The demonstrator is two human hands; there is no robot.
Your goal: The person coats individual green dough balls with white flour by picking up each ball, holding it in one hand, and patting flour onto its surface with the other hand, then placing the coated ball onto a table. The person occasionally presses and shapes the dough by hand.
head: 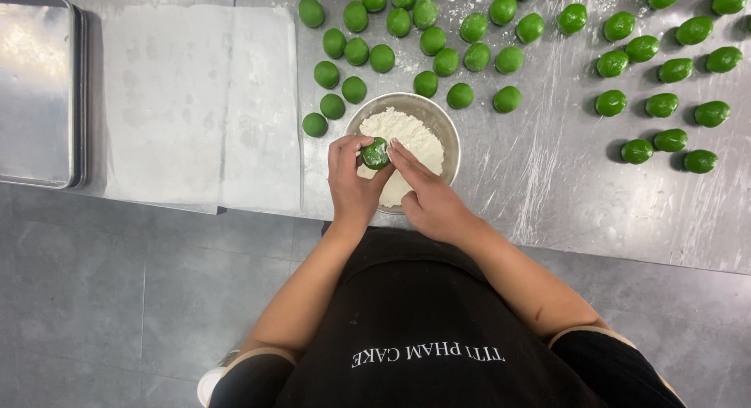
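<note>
Green, flour-dusted dough ball sits pinched between the fingers of the left hand and right hand, just above the flour in a steel bowl. Beyond the fingertips, more green balls dot the worktop.

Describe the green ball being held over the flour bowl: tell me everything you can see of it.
The green ball is small, rounded and dark green, dough-like, with a pale dusting of white powder on its surface. It is held above the metal bowl of white flour, pinched between the left hand and the right hand, whose fingers cover its sides. Its underside is hidden.
</note>
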